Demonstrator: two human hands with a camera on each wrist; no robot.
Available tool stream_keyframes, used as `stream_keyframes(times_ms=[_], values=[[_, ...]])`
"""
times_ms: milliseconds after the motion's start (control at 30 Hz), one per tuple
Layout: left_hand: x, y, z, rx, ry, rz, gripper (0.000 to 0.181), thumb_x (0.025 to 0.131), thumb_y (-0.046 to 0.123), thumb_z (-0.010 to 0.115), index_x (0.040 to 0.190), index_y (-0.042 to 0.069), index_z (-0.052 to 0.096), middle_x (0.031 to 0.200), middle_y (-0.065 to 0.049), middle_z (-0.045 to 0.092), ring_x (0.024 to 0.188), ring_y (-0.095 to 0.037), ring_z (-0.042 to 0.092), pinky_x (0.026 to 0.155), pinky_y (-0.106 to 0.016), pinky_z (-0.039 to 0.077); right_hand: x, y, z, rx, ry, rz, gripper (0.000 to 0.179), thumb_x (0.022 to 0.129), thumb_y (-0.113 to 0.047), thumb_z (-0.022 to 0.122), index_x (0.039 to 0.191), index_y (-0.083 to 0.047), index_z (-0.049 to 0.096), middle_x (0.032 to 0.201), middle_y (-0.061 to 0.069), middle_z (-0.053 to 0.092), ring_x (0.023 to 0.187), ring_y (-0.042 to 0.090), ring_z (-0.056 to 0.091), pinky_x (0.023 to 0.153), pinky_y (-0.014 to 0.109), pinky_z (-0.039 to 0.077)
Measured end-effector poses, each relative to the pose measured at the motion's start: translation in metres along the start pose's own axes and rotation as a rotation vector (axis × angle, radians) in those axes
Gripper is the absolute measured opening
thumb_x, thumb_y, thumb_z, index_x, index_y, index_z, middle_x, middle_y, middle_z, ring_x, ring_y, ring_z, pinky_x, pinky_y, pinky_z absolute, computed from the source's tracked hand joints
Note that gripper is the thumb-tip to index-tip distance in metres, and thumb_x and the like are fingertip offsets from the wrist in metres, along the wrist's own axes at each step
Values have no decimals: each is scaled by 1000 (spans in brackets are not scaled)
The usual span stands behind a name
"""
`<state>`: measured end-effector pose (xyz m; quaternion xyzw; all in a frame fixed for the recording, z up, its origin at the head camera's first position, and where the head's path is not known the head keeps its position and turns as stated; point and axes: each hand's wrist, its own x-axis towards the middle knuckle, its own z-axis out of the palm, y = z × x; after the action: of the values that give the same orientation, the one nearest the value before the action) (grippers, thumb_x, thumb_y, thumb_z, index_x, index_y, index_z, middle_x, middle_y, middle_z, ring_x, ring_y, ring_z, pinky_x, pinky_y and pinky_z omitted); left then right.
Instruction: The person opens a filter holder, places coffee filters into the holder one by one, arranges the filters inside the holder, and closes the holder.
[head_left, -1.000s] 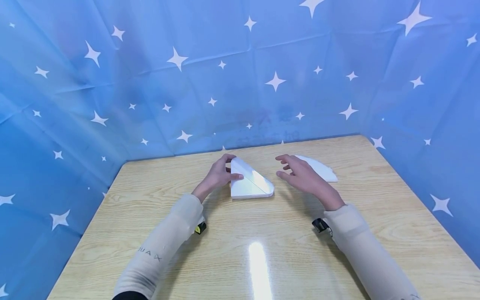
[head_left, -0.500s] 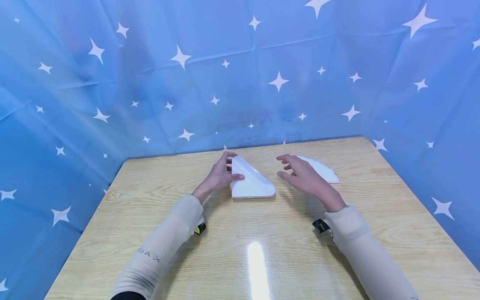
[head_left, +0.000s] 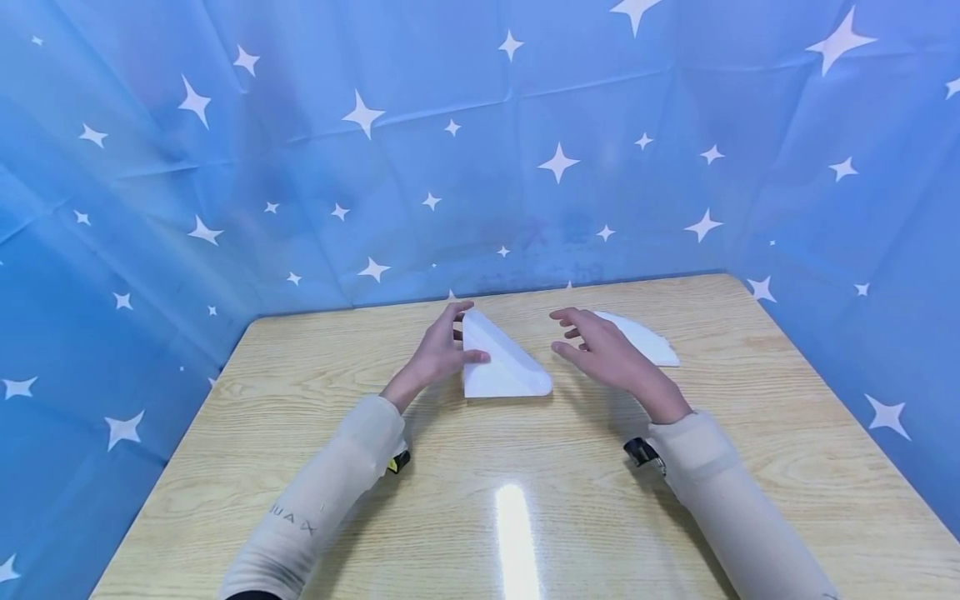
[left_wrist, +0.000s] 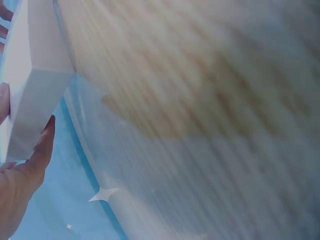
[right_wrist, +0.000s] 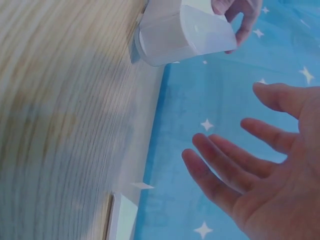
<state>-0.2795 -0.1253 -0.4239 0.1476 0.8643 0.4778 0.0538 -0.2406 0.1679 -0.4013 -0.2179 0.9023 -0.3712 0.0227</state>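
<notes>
A white wedge-shaped piece with a rounded tip (head_left: 504,371) sits in the middle of the far half of the table, its tip pointing right. My left hand (head_left: 437,354) grips its upright left edge, the thumb on the near face and the fingers behind. In the left wrist view the thick side of the piece (left_wrist: 42,95) shows between thumb and fingers. My right hand (head_left: 596,348) hovers to the right of the tip, apart from it. Its fingers (right_wrist: 225,175) are spread and relaxed, holding nothing. Part of a flat white fan-shaped piece (head_left: 643,342) is hidden behind this hand.
The wood-grain table (head_left: 450,517) meets a blue star-printed curtain (head_left: 450,167) at its back and sides. Black wrist devices (head_left: 641,452) hang below the sleeves. A bright light reflection lies on the near table surface.
The wedge-shaped piece has tilted in my left hand, so its near rim strip no longer shows. My right hand stays almost where it was.
</notes>
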Motion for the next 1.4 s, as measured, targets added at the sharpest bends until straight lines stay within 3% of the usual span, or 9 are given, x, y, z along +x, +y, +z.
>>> stream_keyframes(times_ms=[233,400,600,833,1233,1400], values=[[-2,2,-1,73,9,-14,102,82,15,89,163,8,28,158,-15,43,128,-35,59,99,-44,56,3,-2,3,6,-1,-8,50,106,-23,60,152,-8,46,148,18,55,130,41,60,102,56,52],[-4,3,-2,94,5,15,95,80,14,91,159,9,38,148,-16,49,125,-34,60,95,-40,58,5,-2,5,1,-8,-18,49,106,-23,59,151,-8,47,149,18,55,130,41,60,102,56,52],[-6,5,-2,57,0,58,89,78,8,91,154,8,44,138,-16,53,117,-33,63,91,-36,60,7,-6,7,-4,-10,-35,51,106,-25,60,151,-8,46,150,18,55,129,40,61,102,55,53],[-9,6,-3,33,-30,65,88,79,7,90,153,14,42,131,-16,62,111,-33,67,90,-40,60,11,-13,11,4,-19,-58,50,105,-23,61,150,-7,48,148,18,57,128,41,61,101,55,53],[-17,6,-4,20,-47,86,86,80,7,89,150,19,40,123,-16,66,107,-30,68,89,-41,60,19,-32,29,-63,-68,-67,56,104,-37,63,150,-7,49,147,16,58,126,34,64,100,53,54],[-20,7,-3,13,-44,102,86,80,6,89,149,16,39,123,-16,65,106,-29,67,89,-41,60,21,-36,36,-51,-67,-71,57,104,-36,63,150,-7,48,144,16,60,124,34,65,100,52,55]])
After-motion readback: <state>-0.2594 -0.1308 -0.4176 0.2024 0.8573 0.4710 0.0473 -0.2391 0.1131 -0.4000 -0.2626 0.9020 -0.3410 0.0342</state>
